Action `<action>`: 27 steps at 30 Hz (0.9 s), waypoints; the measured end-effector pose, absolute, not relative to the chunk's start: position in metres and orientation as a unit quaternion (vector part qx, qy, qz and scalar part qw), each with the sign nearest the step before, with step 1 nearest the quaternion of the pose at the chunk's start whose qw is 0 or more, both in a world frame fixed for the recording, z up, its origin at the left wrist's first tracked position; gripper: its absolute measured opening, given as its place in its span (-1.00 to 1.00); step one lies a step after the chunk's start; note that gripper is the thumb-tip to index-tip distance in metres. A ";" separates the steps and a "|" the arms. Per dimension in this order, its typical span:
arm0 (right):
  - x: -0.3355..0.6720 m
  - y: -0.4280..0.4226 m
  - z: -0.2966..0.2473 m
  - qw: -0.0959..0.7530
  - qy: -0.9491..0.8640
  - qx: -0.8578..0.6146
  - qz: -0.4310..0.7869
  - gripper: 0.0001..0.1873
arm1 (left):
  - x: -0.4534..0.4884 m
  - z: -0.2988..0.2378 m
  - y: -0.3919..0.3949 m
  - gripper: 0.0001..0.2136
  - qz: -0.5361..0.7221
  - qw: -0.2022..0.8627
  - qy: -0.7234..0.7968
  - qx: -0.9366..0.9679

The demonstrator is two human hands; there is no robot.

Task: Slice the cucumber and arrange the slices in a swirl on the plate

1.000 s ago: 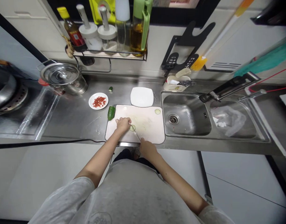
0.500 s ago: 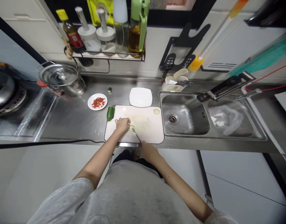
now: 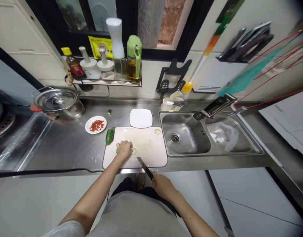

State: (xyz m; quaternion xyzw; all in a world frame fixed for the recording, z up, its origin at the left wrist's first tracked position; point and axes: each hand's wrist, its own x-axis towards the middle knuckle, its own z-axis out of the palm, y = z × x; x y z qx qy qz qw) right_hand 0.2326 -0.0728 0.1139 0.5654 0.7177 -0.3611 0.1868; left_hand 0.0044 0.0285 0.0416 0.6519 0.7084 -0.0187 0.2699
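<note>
On the white cutting board [image 3: 151,158], my left hand [image 3: 124,151] has its fingers curled down over a piece of cucumber [image 3: 134,151]; the pale cut face shows at its right side. Part of that piece is hidden under the fingers. My right hand [image 3: 164,187] grips a knife [image 3: 145,168] by its handle at the board's front edge, its blade tip pointing up-left, apart from the cucumber. A longer dark green cucumber piece [image 3: 109,136] lies at the board's left edge. One round cucumber slice [image 3: 157,131] rests near the far right corner.
Behind the board sits a white square plate [image 3: 140,118]. A round plate [image 3: 96,125] of chopped red pieces and a cucumber end [image 3: 109,112] are to the left. A steel sink [image 3: 188,131] lies right, a lidded pot [image 3: 72,110] far left. A bottle rack [image 3: 109,82] hangs behind.
My right hand has drawn the knife away from the cucumber, toward me. My left hand stays on the cucumber piece. The camera view has tilted upward, showing more of the wall and window.
</note>
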 end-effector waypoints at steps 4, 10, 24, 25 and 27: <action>0.247 -0.061 0.117 0.170 0.699 0.631 -0.291 -0.62 | 0.008 0.045 0.030 -0.86 -0.013 0.282 0.707 0.648; 0.251 -0.031 0.102 0.130 0.628 0.738 -0.209 -0.48 | 0.011 0.047 0.027 -0.77 0.001 0.294 0.720 0.628; 0.239 0.000 0.058 0.070 0.593 0.783 -0.174 -0.54 | 0.007 0.060 0.011 -0.82 0.066 0.322 0.730 0.600; 0.238 0.001 0.057 0.073 0.596 0.781 -0.174 -0.53 | 0.007 0.060 0.011 -0.82 0.070 0.322 0.730 0.599; 0.236 0.002 0.056 0.080 0.599 0.777 -0.175 -0.51 | 0.007 0.061 0.011 -0.84 0.078 0.325 0.731 0.595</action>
